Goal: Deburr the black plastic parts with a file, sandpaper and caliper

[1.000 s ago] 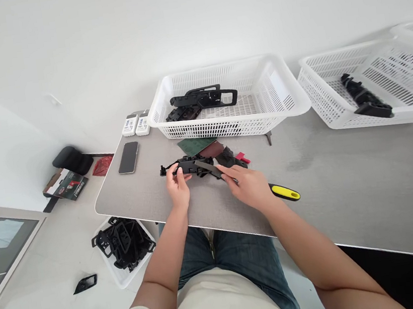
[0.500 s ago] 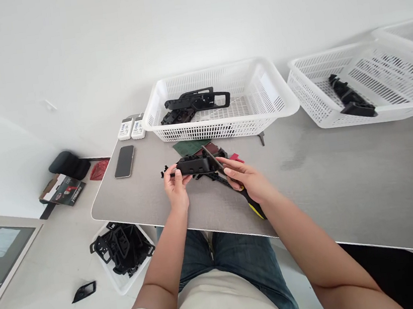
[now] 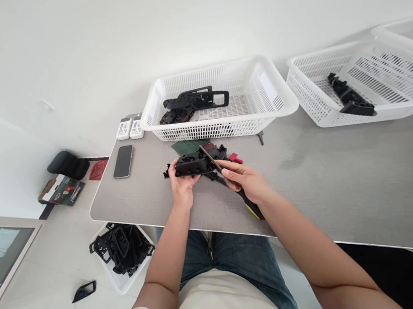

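Note:
My left hand [image 3: 182, 192] grips a black plastic part [image 3: 192, 165] by its left end and near edge, holding it above the table. In my right hand [image 3: 246, 178] is a file [image 3: 252, 208] with a black and yellow handle. Its narrow metal blade points up and left and lies against or just over the part's right end; exact contact is hard to tell. Green and dark red sheets, probably sandpaper [image 3: 185, 147], lie behind the part. Beneath it, another long black piece [image 3: 215, 176] is partly hidden. A small red object [image 3: 236, 158] sits just beyond my right fingers.
A white basket [image 3: 221, 127] with several black parts stands at the back; another white basket [image 3: 323, 114] holds one at right. A phone [image 3: 123, 162] and two white boxes [image 3: 129, 128] lie at left. On the floor, a white bin [image 3: 123, 286] is filled with black parts.
My left hand has shifted slightly right and tilted the black part, so more of its top shows. The file's blade has moved a little left.

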A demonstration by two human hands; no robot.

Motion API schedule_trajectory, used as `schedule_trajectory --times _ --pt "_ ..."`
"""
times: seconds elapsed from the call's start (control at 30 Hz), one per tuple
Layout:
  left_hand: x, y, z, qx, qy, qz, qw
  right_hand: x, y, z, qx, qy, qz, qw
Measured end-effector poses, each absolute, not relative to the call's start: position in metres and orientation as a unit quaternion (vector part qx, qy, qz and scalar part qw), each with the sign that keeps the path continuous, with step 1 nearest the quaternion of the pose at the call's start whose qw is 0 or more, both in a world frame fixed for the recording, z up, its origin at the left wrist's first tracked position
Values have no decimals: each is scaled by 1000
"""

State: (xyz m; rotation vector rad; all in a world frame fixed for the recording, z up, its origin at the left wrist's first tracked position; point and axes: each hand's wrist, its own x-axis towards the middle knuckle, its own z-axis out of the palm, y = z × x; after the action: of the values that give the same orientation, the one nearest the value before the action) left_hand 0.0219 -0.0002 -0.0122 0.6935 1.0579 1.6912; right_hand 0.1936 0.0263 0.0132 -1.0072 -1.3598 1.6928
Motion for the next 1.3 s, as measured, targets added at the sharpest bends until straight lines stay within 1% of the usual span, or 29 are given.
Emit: schedule_trajectory --times 0.1,0.43,0.67,0.87,1.0,1.13,1.3 --pt "24 -1 -11 284 431 694 501 193 26 13 -393 -538 653 360" --pt "34 3 -13 244 456 712 475 191 26 13 -404 -537 653 351" --pt "33 3 -12 255 462 707 471 190 26 13 -403 -556 640 345" --pt "32 3 -13 261 481 703 454 188 25 8 -409 -591 597 357" --pt "30 3 -16 265 475 708 451 190 26 7 -407 -620 573 349" --pt "29 2 -19 267 485 727 406 195 26 7 -408 -639 560 334" --pt "30 2 -22 282 495 755 325 194 20 5 -381 -676 568 276"
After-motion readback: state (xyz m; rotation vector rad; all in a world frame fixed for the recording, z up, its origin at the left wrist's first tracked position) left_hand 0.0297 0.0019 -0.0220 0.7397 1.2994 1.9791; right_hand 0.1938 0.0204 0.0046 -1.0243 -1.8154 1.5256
